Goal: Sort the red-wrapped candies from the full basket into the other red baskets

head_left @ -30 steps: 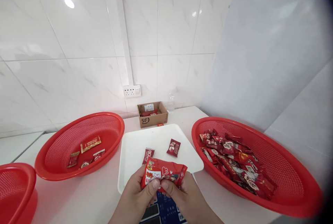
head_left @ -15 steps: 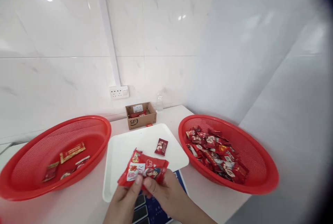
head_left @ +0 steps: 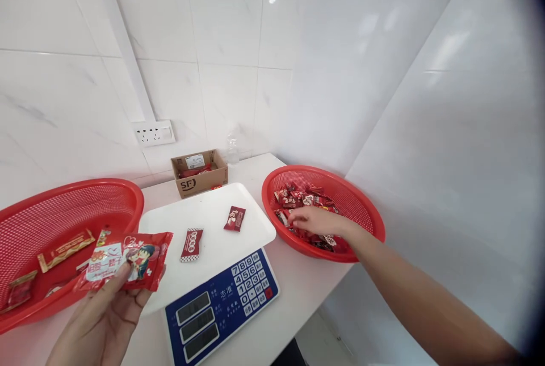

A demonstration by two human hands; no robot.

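My left hand (head_left: pixel 113 303) pinches a red printed candy packet (head_left: pixel 125 261) by its lower edge, thumb on the front. It is held up in front of the left basket's rim and the white tray (head_left: pixel 164 221) of a weighing scale. Over at the right, my right hand (head_left: pixel 313 220) reaches into the red basket (head_left: pixel 366 201). Its curled fingers point down at the wrapped candies (head_left: pixel 330 241); what they hold, if anything, is hidden. Two small wrapped candies lie on the tray: a dotted-edge one (head_left: pixel 191 245) and a dark red one (head_left: pixel 234 218).
At the left, another red basket (head_left: pixel 128 190) holds a few wrapped pieces. A cardboard box (head_left: pixel 200 181) with red packets stands behind the tray, beside a clear plastic bottle (head_left: pixel 233 148). The scale's blue keypad panel (head_left: pixel 225 303) faces me. Tiled walls close off the back and right.
My right hand has let go of the packet and moved into the right basket. The left hand has carried the packet leftward. The view has turned right, and the dotted-edge candy now shows.
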